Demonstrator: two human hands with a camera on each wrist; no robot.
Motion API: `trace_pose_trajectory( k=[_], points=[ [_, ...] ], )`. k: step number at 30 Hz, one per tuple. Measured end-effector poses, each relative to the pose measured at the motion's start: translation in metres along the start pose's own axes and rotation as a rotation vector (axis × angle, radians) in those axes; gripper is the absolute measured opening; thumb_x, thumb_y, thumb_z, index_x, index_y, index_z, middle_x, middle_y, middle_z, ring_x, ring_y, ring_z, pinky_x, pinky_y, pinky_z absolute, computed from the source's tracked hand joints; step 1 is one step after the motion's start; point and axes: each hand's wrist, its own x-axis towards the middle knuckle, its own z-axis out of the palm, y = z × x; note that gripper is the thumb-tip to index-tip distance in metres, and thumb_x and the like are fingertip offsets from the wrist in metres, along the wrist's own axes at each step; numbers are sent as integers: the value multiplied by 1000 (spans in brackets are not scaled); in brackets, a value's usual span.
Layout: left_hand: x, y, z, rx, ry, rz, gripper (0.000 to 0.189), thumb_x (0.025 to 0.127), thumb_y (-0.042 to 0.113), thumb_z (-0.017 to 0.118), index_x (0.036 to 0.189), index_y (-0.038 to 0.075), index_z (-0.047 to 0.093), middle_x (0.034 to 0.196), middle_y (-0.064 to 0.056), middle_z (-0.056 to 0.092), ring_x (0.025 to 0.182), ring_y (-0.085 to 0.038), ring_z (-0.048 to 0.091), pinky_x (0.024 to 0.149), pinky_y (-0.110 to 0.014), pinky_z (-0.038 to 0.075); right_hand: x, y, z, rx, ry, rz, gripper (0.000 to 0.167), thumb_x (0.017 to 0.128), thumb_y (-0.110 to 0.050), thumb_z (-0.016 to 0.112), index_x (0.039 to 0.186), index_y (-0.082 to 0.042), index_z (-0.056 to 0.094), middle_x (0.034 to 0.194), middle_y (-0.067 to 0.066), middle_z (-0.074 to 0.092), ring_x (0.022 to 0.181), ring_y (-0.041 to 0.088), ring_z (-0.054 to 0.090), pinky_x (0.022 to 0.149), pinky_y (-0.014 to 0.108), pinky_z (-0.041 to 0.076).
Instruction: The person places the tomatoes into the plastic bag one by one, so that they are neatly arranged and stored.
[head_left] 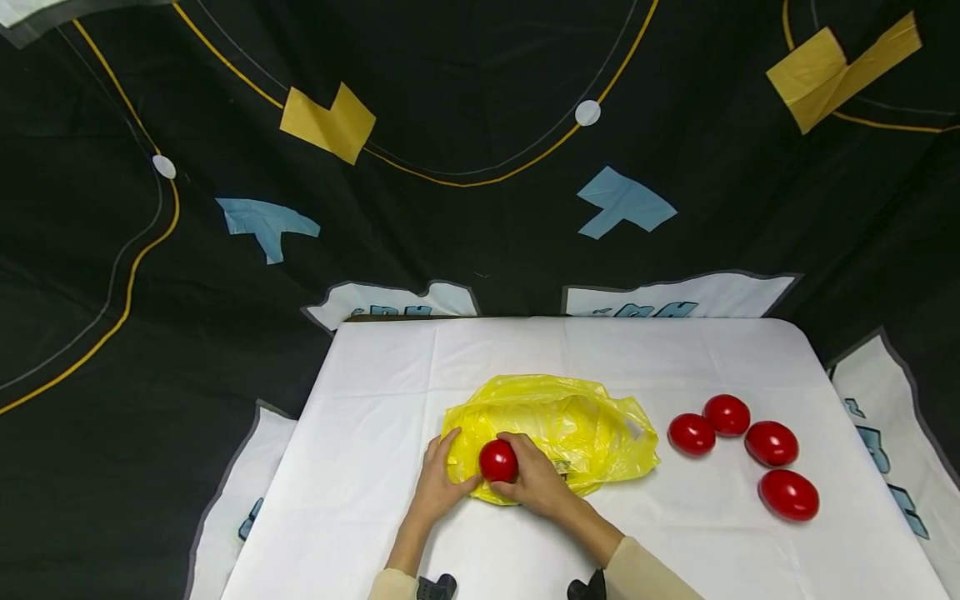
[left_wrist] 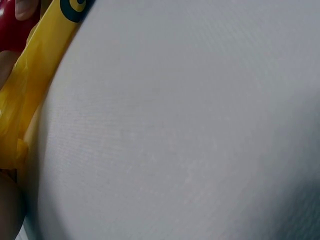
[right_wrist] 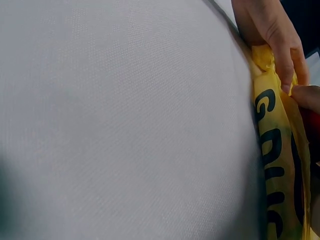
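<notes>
Grip the glossy red rounded object [head_left: 498,461], probably slippery, at mid-girth: the right hand [head_left: 537,477] curls its fingers around it, the left hand [head_left: 439,482] pinches the thin yellow plastic bag [head_left: 543,406].

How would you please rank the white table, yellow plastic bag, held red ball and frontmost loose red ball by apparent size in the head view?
1. White table
2. Yellow plastic bag
3. Frontmost loose red ball
4. Held red ball
</notes>
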Motion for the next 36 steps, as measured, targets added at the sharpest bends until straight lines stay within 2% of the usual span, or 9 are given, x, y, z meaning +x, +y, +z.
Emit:
trace_pose_trajectory(
  k=[5,19,25,36],
  points=[
    [0,1,0,12,-15,-25,85,71,31,81,143,16,38,137,-13,36,128,-33,38,103,-52,35,2,1,1,-1,-7,11,74,76,-31,79,136,-7,43,125,7,52,109,21,55,93,41,48],
    [0,1,0,27,-12,-37,84,72,31,80,143,16,38,137,-14,36,127,-34,38,102,-53,36,0,5,5,-34,6,-41,75,74,-25,81,135,-4,43,126,11,53,110,25,56,93,43,47],
    [0,1,0,25,-14,-39,85,71,31,80,143,16,39,136,-13,36,127,-33,38,102,-53,35,0,6,6,-60,-1,-34,78,74,-27,81,138,-5,41,129,11,52,113,25,54,95,43,45],
    [1,0,1,19,-8,-26,85,71,30,82,143,16,39,137,-13,37,129,-33,36,103,-53,34,-2,3,-6,-43,-9,-10,82,73,-29,81,140,-7,39,132,12,48,116,26,53,95,44,46]
  ],
)
